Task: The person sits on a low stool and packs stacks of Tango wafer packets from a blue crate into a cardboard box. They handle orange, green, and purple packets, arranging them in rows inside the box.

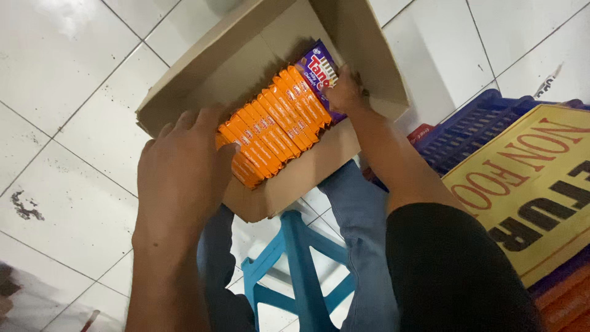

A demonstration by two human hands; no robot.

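Note:
An open cardboard box rests on my knees, its flaps spread outward. Inside stands a tight row of orange snack packets on edge, with a purple packet at the far end. My left hand lies flat against the near end of the orange row, fingers spread over the box's inner wall. My right hand reaches in from the right and pinches the purple packet at the far end of the row.
White floor tiles surround the box. A blue plastic stool is under me. To the right sit a blue plastic crate, a yellow cardboard sign with dark lettering, and an orange crate.

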